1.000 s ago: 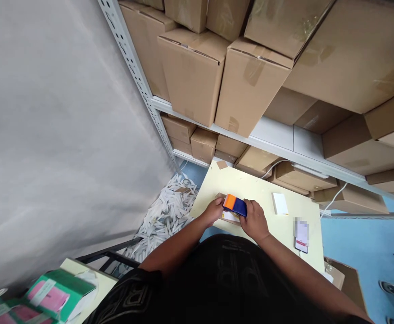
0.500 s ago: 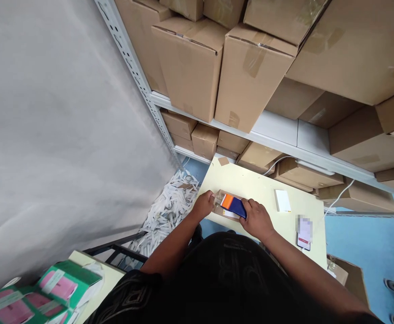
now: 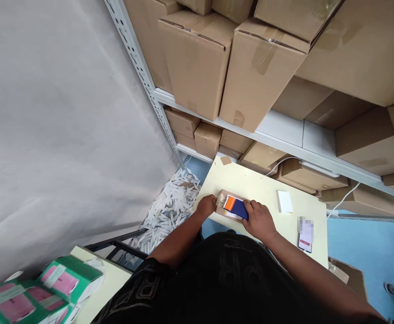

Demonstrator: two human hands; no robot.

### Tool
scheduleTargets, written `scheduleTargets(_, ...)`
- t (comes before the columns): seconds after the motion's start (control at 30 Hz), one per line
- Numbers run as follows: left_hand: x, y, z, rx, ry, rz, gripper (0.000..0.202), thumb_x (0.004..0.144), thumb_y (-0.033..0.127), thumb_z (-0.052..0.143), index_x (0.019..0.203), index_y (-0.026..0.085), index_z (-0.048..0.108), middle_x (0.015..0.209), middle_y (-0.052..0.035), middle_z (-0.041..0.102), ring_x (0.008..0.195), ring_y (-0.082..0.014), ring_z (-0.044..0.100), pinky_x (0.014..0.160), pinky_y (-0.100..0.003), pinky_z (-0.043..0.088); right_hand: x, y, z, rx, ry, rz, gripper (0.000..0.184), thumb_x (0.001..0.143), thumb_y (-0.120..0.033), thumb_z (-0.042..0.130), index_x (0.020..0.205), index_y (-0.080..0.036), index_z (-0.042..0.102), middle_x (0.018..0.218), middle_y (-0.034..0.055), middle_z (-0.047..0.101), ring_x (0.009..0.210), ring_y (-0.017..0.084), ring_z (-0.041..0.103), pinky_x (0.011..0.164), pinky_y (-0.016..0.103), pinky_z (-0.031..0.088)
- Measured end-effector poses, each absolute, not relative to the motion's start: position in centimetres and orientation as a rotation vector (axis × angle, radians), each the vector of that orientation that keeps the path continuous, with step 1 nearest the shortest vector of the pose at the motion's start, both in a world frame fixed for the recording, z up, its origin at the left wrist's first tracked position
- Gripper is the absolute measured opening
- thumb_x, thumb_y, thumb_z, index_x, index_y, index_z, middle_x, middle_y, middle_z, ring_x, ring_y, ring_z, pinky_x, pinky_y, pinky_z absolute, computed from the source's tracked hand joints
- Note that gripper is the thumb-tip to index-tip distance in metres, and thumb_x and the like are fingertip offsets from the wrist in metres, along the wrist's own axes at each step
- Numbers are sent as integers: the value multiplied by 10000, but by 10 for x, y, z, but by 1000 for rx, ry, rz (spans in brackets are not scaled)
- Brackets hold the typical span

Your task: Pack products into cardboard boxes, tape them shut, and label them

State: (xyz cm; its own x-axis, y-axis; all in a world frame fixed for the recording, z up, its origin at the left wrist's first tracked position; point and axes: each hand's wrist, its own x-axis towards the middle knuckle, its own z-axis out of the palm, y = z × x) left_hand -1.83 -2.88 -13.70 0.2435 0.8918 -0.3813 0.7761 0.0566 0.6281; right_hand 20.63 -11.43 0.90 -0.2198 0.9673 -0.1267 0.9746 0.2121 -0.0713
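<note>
Tool — blue end within the right fingers

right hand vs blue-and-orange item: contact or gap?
Touching. The head view shows the right hand closed over the blue end of the blue-and-orange item, fingers lying on it with no gap showing.

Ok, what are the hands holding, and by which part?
The right hand holds the orange-and-blue item by its blue end; the left hand is at the cardboard package's taped end, grip unclear.
</note>
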Motion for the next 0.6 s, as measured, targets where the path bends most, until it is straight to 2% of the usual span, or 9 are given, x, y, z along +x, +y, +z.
scheduleTargets(0.07, -30, -27, -132, 1756, 1533, 190, 265, 943, 206, 495, 1054, 161, 731, 1023, -122, 768, 1041, -255, 705, 943, -369, 528, 206, -114, 9, 1950, 2388, -199, 560, 839, -305, 657, 1362, -149, 530, 1104, 136, 616, 997, 310, 556, 906, 415, 381)
scheduleTargets(0.13, -40, -30, -122, 1830, 1487, 267, 421, 913, 143, 467, 1278, 158, 675, 1284, -128, 713, 1237, -242, 635, 1087, -393, 478, 206, -113, 9, 1967, 2370, -201, 537, 845, -306, 652, 1349, -160, 538, 1099, 137, 622, 984, 308, 556, 893, 411, 383)
scheduleTargets(0.2, -45, -37, -111, 2002, 1316, 391, 598, 886, 151, 490, 1482, 170, 531, 1532, -119, 547, 1437, -242, 477, 1210, -420, 374, 207, -112, 9, 1973, 2359, -217, 529, 847, -307, 653, 1345, -167, 543, 1102, 139, 628, 978, 306, 558, 885, 406, 389)
scheduleTargets(0.27, -39, -46, -103, 2192, 1083, 458, 758, 867, 247, 582, 1592, 160, 379, 1661, -131, 367, 1550, -284, 307, 1262, -471, 291, 208, -111, 7, 1973, 2352, -236, 556, 844, -307, 659, 1367, -161, 535, 1123, 144, 633, 989, 309, 561, 888, 404, 400)
scheduleTargets(0.33, -28, -54, -101, 2296, 988, 417, 921, 854, 412, 666, 1632, 119, 270, 1704, -181, 238, 1584, -344, 204, 1267, -531, 245, 209, -110, 5, 1965, 2345, -258, 615, 846, -312, 664, 1419, -153, 506, 1172, 152, 636, 1011, 310, 568, 896, 401, 415)
scheduleTargets(0.43, -14, -61, -106, 2346, 1063, 337, 1066, 840, 604, 684, 1640, 80, 213, 1707, -236, 167, 1589, -381, 161, 1268, -564, 186, 210, -106, 4, 1926, 2334, -301, 704, 854, -334, 673, 1499, -160, 451, 1243, 160, 637, 1037, 308, 586, 899, 395, 435)
scheduleTargets(0.6, -13, -57, -113, 2437, 1059, 303, 1024, 880, 647, 630, 1644, 106, 214, 1706, -228, 172, 1588, -357, 184, 1276, -544, 146, 217, -97, 9, 1831, 2363, -387, 769, 844, -348, 690, 1546, -177, 428, 1277, 158, 646, 1050, 307, 615, 867, 381, 465)
